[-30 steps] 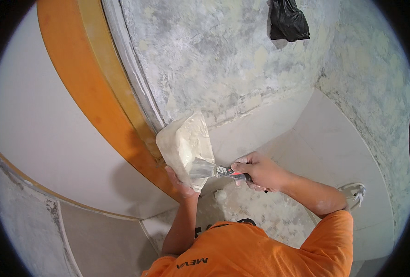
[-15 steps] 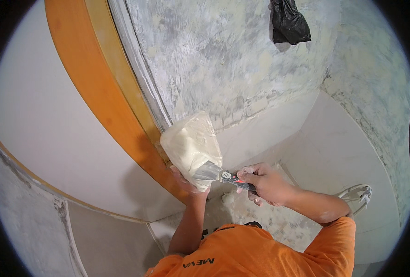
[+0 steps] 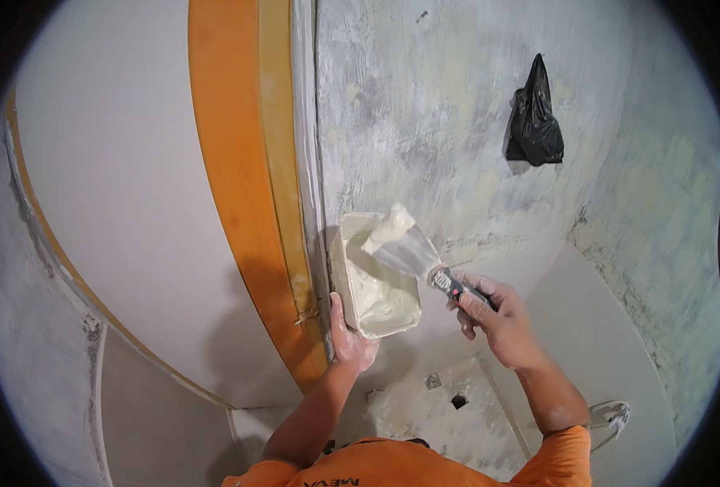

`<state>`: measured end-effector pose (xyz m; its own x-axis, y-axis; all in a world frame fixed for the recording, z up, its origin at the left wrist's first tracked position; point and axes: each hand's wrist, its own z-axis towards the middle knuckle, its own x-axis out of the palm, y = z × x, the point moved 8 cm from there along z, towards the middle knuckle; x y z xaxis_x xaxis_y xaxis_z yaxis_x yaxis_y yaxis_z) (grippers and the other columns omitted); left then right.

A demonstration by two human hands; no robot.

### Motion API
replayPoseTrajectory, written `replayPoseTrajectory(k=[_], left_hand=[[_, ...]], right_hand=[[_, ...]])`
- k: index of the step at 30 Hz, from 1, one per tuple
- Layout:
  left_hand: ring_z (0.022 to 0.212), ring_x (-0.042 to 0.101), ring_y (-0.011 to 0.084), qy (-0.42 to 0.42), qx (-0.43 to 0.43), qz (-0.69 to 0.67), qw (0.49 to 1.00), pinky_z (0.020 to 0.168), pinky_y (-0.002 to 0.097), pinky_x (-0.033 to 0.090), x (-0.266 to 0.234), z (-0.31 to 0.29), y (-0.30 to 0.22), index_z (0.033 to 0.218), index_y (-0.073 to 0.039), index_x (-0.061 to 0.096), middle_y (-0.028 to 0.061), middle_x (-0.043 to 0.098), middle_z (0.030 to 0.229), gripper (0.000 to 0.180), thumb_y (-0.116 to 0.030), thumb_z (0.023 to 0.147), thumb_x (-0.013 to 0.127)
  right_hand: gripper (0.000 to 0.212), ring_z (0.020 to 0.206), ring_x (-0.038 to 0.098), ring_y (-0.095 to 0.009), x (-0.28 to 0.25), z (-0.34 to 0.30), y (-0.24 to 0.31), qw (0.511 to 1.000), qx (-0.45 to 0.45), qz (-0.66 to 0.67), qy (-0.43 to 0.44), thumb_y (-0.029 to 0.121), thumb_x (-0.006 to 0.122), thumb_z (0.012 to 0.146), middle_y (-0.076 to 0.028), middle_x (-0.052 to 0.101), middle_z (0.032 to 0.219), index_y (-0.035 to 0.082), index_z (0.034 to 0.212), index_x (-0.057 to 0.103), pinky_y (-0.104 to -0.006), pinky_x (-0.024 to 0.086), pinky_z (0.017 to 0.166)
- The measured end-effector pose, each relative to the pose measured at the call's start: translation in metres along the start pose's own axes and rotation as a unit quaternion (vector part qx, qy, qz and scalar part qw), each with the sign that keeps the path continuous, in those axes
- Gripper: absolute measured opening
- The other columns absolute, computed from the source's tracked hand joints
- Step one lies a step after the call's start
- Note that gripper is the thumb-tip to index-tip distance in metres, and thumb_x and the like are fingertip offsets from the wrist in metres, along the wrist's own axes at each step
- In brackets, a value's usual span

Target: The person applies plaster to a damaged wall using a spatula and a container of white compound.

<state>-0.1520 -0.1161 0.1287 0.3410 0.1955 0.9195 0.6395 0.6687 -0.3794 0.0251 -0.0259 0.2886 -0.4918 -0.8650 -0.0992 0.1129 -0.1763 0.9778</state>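
Observation:
My left hand, dusted white, is wrapped round the lower left side of a rectangular plastic tub and holds it tilted toward me. Pale cream putty coats the inside of the tub. In my right hand is a putty knife, gripped by its dark handle, with the blade pointing up and left over the tub's right side. A thick lump of putty sits on the blade's end.
A black plastic bag hangs on the patchy, skim-coated wall. On the left runs an orange door frame beside a white panel. The stained floor below has a dark square hole. A looped white cable is at lower right.
The putty knife has come up out of the tub with a lump of putty on its blade. The tub has tipped so its inside shows more. The view has shifted, showing more wall and floor.

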Motion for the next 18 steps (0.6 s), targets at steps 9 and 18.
replayPoseTrajectory(k=[9, 18], left_hand=[[0.142, 0.045, 0.0343, 0.128, -0.113, 0.094, 0.981, 0.116, 0.0599, 0.036, 0.094, -0.012, -0.018, 0.159, -0.016, 0.03, 0.0101, 0.042, 0.158, 0.083, -0.073, 0.098, 0.034], [0.137, 0.051, 0.034, 0.159, -0.111, 0.123, 0.973, 0.113, 0.052, 0.045, 0.153, -0.013, -0.056, 0.158, -0.015, 0.032, 0.0117, 0.044, 0.155, 0.079, -0.07, 0.101, 0.031]], right_hand=[[0.025, 0.059, 0.055, -0.013, -0.022, 0.048, 0.069, 0.998, 0.019, 0.039, 0.042, 0.018, 0.048, 0.098, -0.008, 0.066, 0.085, -0.002, 0.107, 0.062, -0.0281, 0.04, 0.051], [0.019, 0.051, 0.044, -0.006, -0.028, 0.07, 0.14, 0.997, 0.005, 0.008, 0.07, 0.021, 0.054, 0.1, -0.006, 0.061, 0.08, 0.003, 0.094, 0.06, -0.0211, 0.031, 0.043]])
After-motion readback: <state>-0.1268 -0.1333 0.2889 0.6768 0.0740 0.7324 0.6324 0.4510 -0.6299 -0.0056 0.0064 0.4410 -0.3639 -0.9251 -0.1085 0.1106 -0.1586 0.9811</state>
